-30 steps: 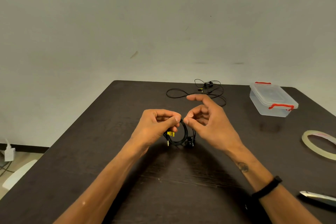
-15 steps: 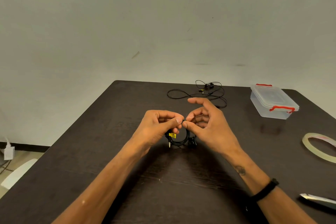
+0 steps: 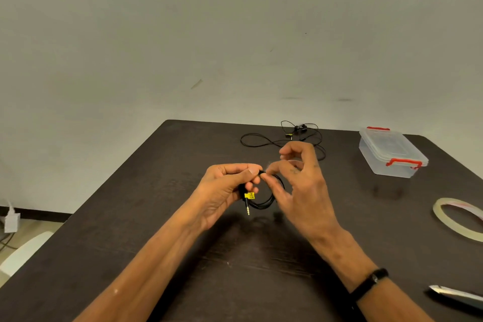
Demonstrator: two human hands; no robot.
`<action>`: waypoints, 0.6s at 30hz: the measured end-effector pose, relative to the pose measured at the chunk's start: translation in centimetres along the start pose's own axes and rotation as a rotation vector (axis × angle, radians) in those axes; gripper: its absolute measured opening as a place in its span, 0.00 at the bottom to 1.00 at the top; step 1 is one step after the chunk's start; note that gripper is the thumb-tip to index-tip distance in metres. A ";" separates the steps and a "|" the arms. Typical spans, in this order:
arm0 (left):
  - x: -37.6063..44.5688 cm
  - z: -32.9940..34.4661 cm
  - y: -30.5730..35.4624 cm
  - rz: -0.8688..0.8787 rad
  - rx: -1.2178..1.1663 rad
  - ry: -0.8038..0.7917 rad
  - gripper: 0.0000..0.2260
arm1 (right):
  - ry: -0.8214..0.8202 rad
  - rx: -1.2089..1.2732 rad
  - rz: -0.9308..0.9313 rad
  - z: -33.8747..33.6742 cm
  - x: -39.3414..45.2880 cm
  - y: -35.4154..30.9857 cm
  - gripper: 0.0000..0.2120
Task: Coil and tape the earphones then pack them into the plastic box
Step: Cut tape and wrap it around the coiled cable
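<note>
My left hand [image 3: 225, 189] pinches a small coil of black earphones [image 3: 265, 201] above the middle of the dark table [image 3: 130, 217]. A yellow tag and the metal jack plug hang below my fingers. My right hand [image 3: 300, 191] is blurred and touches the coil's right side with thumb and forefinger; its other fingers are spread. A second pair of black earphones [image 3: 261, 140] lies uncoiled at the table's far edge. The clear plastic box [image 3: 392, 153] with red clips stands shut at the far right. A roll of clear tape [image 3: 458, 218] lies flat on the right.
A shiny blade-like tool [image 3: 457, 295] lies at the table's near right edge. A white charger and cables [image 3: 10, 221] sit on the floor to the left. A plain wall stands behind the table.
My right hand has turned and moved around the coil, its fingers now raised and blurred. The coil has swung so the yellow tag and plug show fully. My left hand keeps its pinch.
</note>
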State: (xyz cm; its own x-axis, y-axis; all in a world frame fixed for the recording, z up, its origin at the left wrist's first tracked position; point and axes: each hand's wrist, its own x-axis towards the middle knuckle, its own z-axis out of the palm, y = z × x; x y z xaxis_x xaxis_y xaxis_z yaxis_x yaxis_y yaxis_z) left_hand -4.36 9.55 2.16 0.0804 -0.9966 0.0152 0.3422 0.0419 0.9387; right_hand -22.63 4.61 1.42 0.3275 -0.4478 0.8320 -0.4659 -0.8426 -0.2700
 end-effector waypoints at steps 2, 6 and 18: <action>0.0 -0.1 0.0 0.005 0.003 -0.008 0.08 | -0.033 0.004 0.000 0.0 0.0 0.3 0.04; 0.1 -0.3 0.0 0.060 0.058 -0.028 0.10 | -0.074 0.049 0.051 0.0 0.1 0.4 0.06; 0.4 -1.1 0.3 0.277 0.411 -0.083 0.08 | -0.474 0.446 0.518 -0.2 0.7 0.4 0.04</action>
State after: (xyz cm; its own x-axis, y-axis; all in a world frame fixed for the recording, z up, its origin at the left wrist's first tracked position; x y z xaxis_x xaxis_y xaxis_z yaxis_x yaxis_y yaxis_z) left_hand -3.22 9.23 2.10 0.0358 -0.9548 0.2951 -0.0799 0.2916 0.9532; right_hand -22.74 4.03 2.02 0.5192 -0.8060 0.2843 -0.3156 -0.4900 -0.8126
